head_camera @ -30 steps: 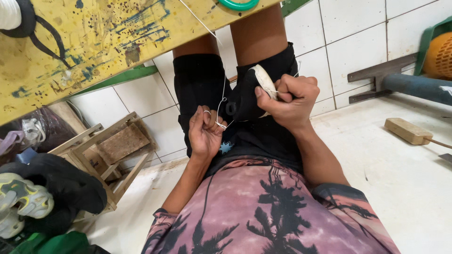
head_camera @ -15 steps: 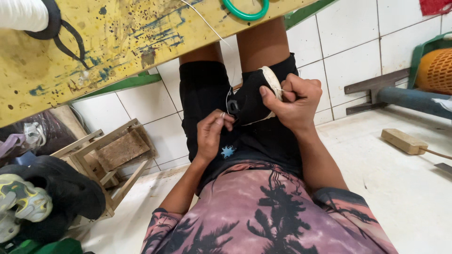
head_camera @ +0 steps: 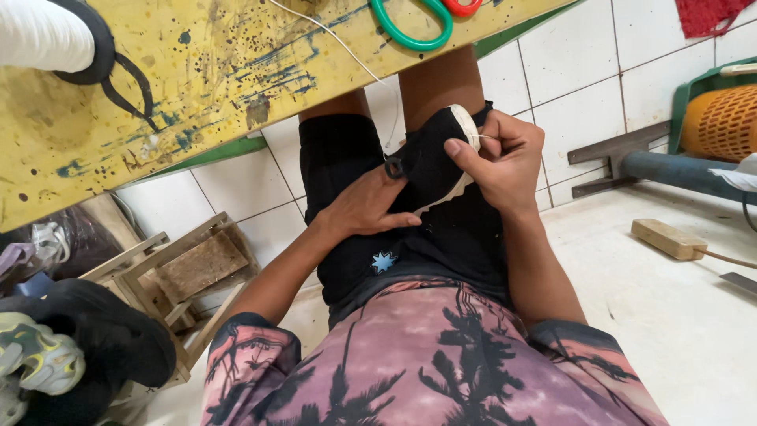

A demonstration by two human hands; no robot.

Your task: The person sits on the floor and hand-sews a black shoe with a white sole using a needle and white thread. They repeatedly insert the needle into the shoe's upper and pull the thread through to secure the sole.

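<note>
Head view: right hand (head_camera: 509,158) pinches black shoe (head_camera: 430,162) at its white sole edge; left hand (head_camera: 367,207) lies flat on it, fingers spread. Yellow table (head_camera: 197,87) and green scissors (head_camera: 410,31) sit above.

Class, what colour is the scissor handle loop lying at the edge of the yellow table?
Green; the scissor handle loop shows in the head view.

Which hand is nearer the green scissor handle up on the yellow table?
Right. The right hand grips the black shoe just below the green scissor handle; the left hand sits lower, on the lap.
</note>
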